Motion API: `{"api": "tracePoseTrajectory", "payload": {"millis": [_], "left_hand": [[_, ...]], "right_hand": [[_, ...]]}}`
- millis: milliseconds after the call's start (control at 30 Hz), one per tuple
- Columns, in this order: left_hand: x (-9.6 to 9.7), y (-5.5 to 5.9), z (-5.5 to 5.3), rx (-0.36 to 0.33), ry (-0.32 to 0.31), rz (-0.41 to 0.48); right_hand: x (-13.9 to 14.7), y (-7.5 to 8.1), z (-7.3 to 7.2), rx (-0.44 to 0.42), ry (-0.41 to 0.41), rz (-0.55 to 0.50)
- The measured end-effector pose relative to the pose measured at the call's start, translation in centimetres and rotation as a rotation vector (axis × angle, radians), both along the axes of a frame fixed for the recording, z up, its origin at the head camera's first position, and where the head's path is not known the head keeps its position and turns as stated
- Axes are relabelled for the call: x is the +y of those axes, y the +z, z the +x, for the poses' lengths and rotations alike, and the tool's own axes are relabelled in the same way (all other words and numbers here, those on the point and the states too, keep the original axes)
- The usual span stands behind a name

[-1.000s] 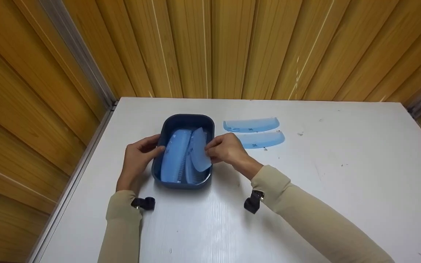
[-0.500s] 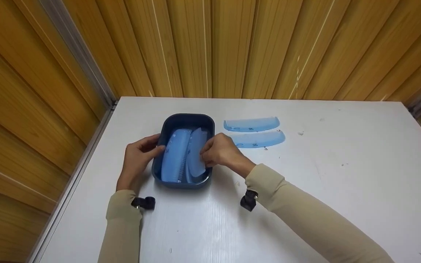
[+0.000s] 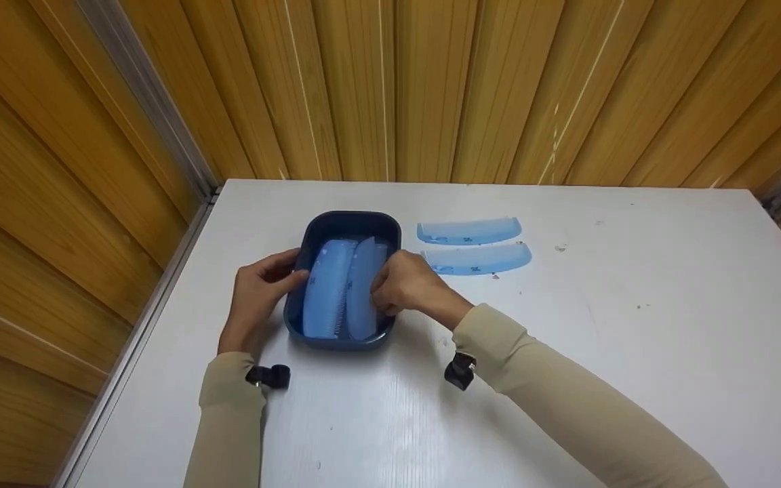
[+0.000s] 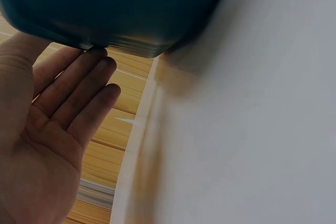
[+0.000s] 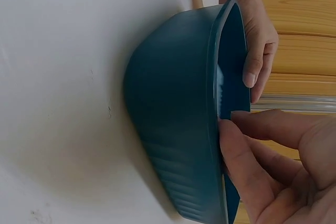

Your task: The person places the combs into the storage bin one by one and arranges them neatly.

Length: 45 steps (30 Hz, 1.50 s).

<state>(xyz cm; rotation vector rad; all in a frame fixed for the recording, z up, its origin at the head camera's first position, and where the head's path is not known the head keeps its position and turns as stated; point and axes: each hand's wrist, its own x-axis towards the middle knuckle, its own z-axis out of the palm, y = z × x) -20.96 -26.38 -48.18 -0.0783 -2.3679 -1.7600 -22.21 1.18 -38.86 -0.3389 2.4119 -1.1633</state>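
Observation:
A dark blue plastic container (image 3: 344, 344) with rounded corners stands on the white table. Inside lie light blue combs: one comb (image 3: 326, 288) on the left and another comb (image 3: 362, 291) beside it on the right. My left hand (image 3: 255, 295) holds the container's left wall, thumb over the rim and fingers along the outside; the left wrist view shows those fingers (image 4: 79, 87) against the wall. Reaching over the right rim, my right hand (image 3: 405, 283) pinches the edge of the right comb. In the right wrist view its thumb and forefinger meet just inside the rim, mostly hiding the comb's edge.
To the right of the container, two more light blue combs, a far comb (image 3: 470, 232) and a near comb (image 3: 482, 259), lie flat on the white table (image 3: 607, 339). Yellow wood-patterned panels (image 3: 431, 88) rise behind the table and along its left side.
My right hand has moved left and down over the rim, and its comb, tilted before, now lies flatter beside the left comb. My left hand has kept its place.

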Motion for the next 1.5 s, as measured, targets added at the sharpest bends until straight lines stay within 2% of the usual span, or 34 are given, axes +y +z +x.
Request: {"api": "tracePoseTrajectory", "payload": {"millis": [233,467,800,967,1100,1200,1300,1500], "left_hand": [[0.0,0.0,-0.1,0.008,0.004,-0.012],[0.0,0.0,0.0,0.005,0.001,-0.010],[0.1,0.1,0.0,-0.012,0.002,0.003],[0.1,0.2,0.0,-0.033,0.010,0.000],[0.6,1.3,0.5,-0.056,0.012,0.001],[0.6,1.3,0.6,-0.049,0.009,0.002],[0.2,0.3,0.2,-0.029,0.005,0.000],[0.0,0.1,0.1,-0.025,0.008,-0.007]], "right_hand": [[-0.1,-0.1,-0.1,-0.011,0.008,0.006],[0.4,-0.1,-0.1,-0.033,0.018,-0.076],[3.3,0.3,-1.0,0.068,-0.007,-0.201],[4.8,0.7,-1.9,0.117,-0.002,-0.221],[6.0,0.8,-2.4,0.172,0.016,-0.222],[6.9,0.9,-2.7,0.221,0.032,-0.216],[7.8,0.8,-3.1,0.260,0.043,-0.208],[9.7,0.5,-4.2,0.296,0.037,-0.194]]}}
